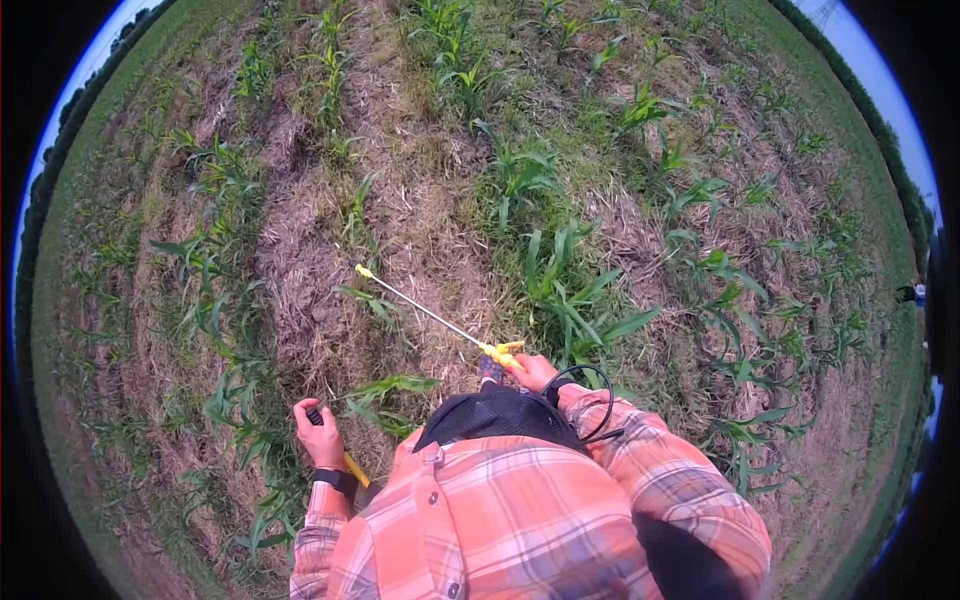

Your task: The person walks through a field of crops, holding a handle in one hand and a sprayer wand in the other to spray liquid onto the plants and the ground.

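My right hand (536,373) is closed round the yellow handle of a spray wand (428,311). The thin pale shaft points forward and to the left, ending in a yellow nozzle (364,271) above the soil. A black hose (608,411) loops beside my right wrist. Lower on the left, my left hand (320,440) grips the black end of a pump lever (355,470), whose yellow bar runs back past my wrist. My body hides the rest of the lever.
Rows of young corn plants (568,290) stand ahead and on both sides, with weeds among them. Dry straw and bare soil (300,285) lie between the rows. At the far right edge, a small, indistinct figure (918,294) shows.
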The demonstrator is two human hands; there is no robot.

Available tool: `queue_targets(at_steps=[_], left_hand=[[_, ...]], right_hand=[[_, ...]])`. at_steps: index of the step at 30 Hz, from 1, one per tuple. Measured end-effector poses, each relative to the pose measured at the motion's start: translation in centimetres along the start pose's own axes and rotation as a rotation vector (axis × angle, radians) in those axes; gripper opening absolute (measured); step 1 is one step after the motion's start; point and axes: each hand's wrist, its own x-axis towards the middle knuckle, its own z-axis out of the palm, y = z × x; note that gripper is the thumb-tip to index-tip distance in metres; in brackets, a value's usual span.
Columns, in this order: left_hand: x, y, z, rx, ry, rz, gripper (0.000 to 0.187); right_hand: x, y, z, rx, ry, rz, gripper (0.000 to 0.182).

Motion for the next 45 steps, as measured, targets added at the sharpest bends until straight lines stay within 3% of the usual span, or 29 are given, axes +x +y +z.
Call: queue_targets(at_steps=[8,10,12,14,16,17,18,20,22,25,26,31,34,36,38,40,45], left_hand=[[4.5,-0.7,7.5,0.056,-0.138,-0.004,0.013],[5.5,0.2,8.1,0.033,-0.155,-0.020,0.013],[6.7,2.1,7.7,0.014,-0.160,-0.037,0.013],[7.5,5.4,6.3,-0.034,-0.124,0.063,0.013],[8.0,3.8,3.5,-0.084,-0.136,0.049,0.011],[7.9,6.2,1.5,-0.146,-0.124,0.064,0.010],[7.6,9.4,-0.5,-0.236,-0.107,-0.061,0.010],[7.4,11.1,-3.4,-0.247,0.004,-0.005,0.009],[8.1,11.2,-3.7,-0.245,-0.001,-0.046,0.012],[11.8,8.0,1.9,-0.072,-0.056,0.015,0.009],[13.3,6.0,4.6,0.003,-0.059,0.096,0.009],[19.5,1.8,12.5,-0.022,-0.154,-0.005,0.011],[21.9,-0.3,12.4,-0.025,-0.181,-0.134,0.012],[22.8,-3.9,13.8,-0.012,-0.195,-0.141,0.012],[24.1,-5.3,14.7,0.061,-0.161,-0.079,0.012],[25.3,-5.3,14.7,0.065,-0.202,-0.145,0.011],[27.7,-6.0,15.1,0.072,-0.223,-0.145,0.010]], right_hand=[[1.8,7.2,-3.9,0.209,0.362,0.403,0.028],[1.6,8.6,-4.8,0.434,0.464,0.419,0.026],[2.0,9.8,-5.7,0.638,0.565,0.572,0.025],[2.0,9.5,-7.4,0.868,0.677,0.659,0.024],[2.4,10.9,-8.6,1.043,0.750,0.633,0.022],[2.6,11.5,-9.2,1.071,0.788,0.654,0.024],[2.9,12.0,-9.6,1.099,0.825,0.678,0.025],[3.3,12.8,-10.2,1.090,0.896,0.696,0.022],[4.0,12.9,-10.7,1.061,0.951,0.706,0.020],[5.6,12.0,-10.8,1.077,0.985,0.734,0.023],[6.2,11.6,-10.8,1.070,0.980,0.735,0.023],[11.2,6.9,-10.1,1.012,0.855,0.664,0.026],[15.0,2.7,-10.0,0.937,0.756,0.733,0.023],[17.6,1.4,-9.1,0.852,0.669,0.642,0.023],[19.4,-1.6,-9.1,0.741,0.540,0.599,0.023],[21.3,-3.4,-8.2,0.680,0.470,0.512,0.023],[24.1,-8.6,-6.8,0.169,0.323,0.245,0.027]])
